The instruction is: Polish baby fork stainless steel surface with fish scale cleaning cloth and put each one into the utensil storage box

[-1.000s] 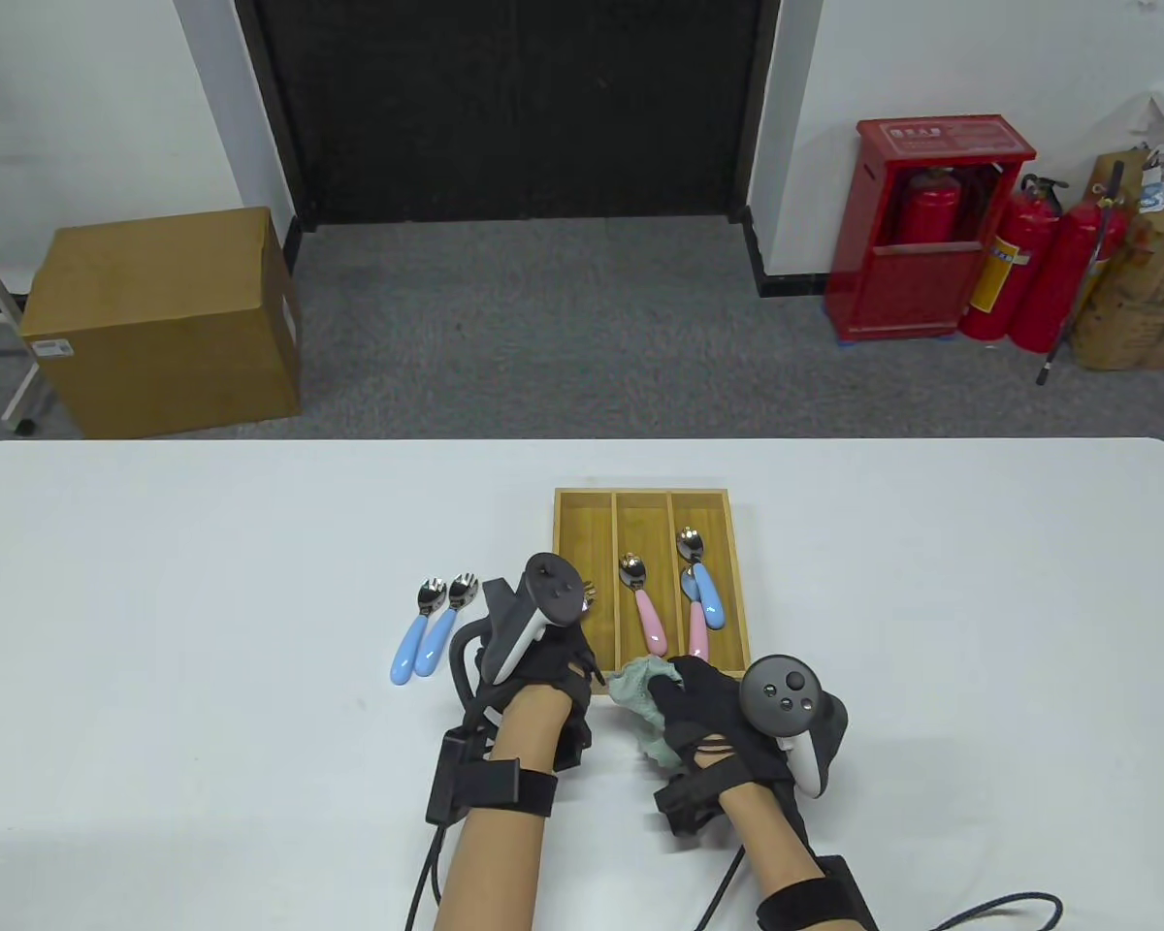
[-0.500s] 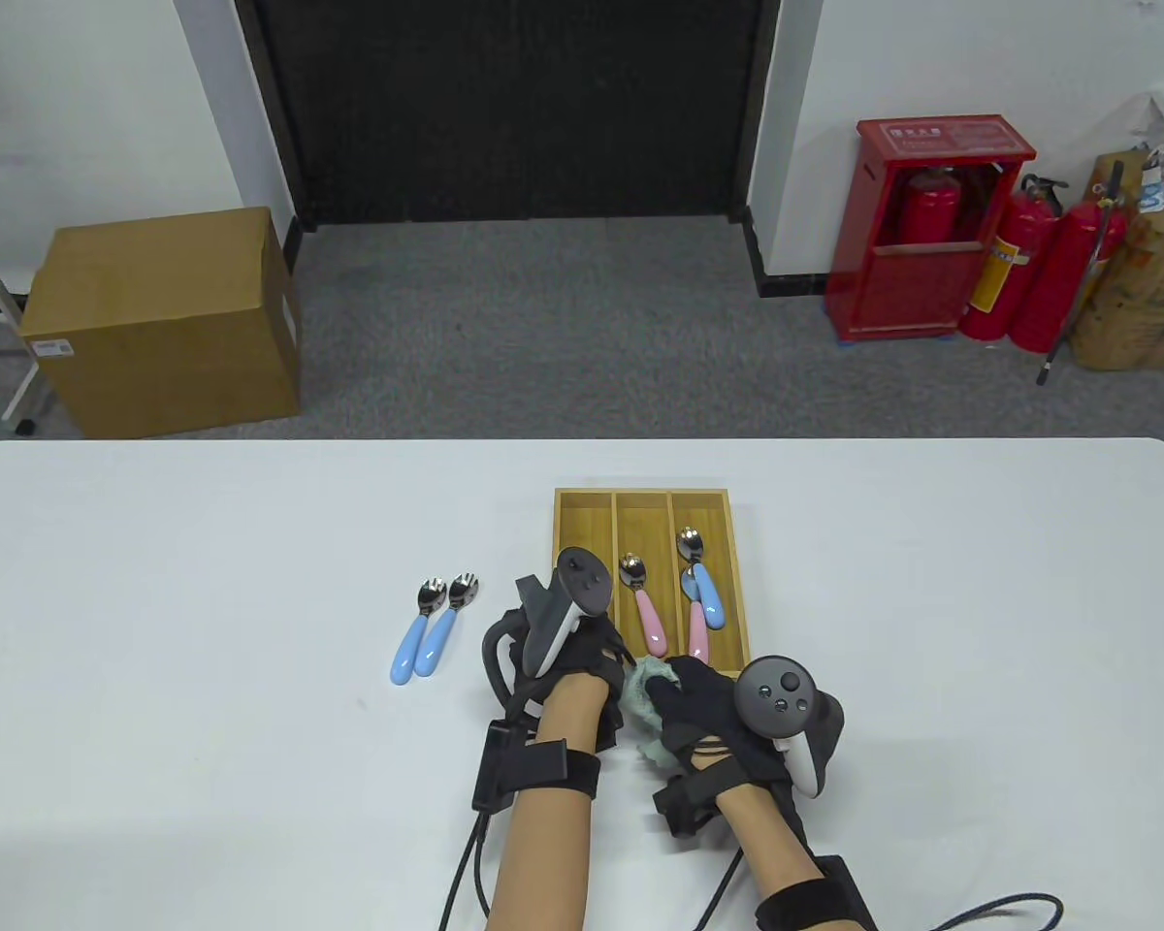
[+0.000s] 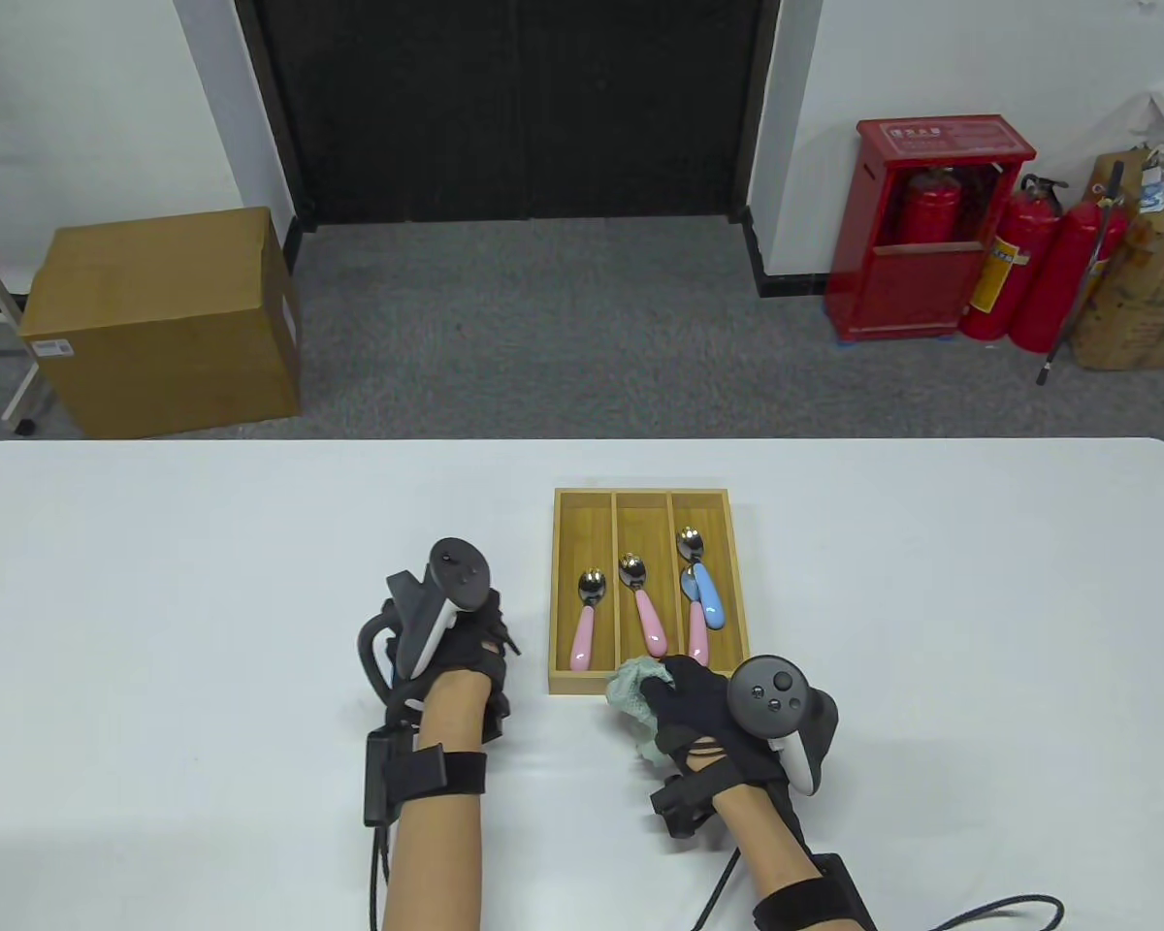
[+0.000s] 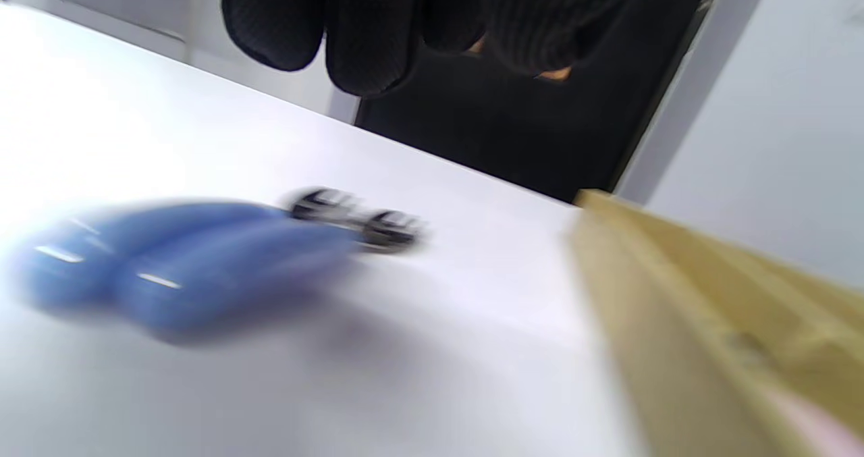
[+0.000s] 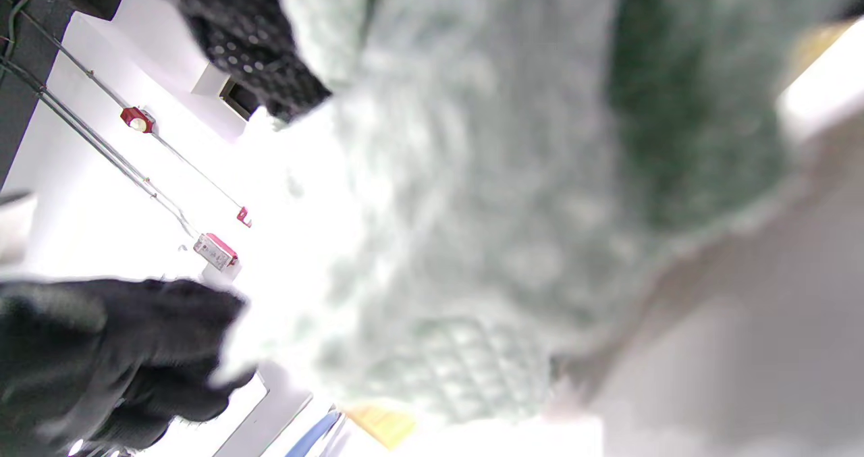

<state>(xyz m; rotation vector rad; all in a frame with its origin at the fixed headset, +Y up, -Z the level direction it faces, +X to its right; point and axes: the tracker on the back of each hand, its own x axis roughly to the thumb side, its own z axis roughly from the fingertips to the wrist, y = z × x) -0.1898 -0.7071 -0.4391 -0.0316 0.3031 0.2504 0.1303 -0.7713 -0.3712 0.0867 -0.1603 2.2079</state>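
A: Where are the hands?

B: The left hand is low over the white table, left of the wooden box, palm down. In the left wrist view its gloved fingers hang loosely with nothing between them. The right hand sits at the box's near edge, fingers curled round the bunched cloth.

A: And the forks?

B: In the box, a pink-handled fork lies in the left slot, another pink fork in the middle slot, and the right slot holds a blue fork overlapping a third pink one.

A: I can't see any forks on the table from above.

B: The left hand covers them there. The left wrist view shows two blue forks side by side on the table under the fingers, blurred, with the box wall just to the right.

A: Textures?

B: The right wrist view fills with the pale green cloth, fuzzy with a quilted scale pattern. The fork handles are smooth and rounded, the heads shiny metal, and the box is light bamboo-like wood.
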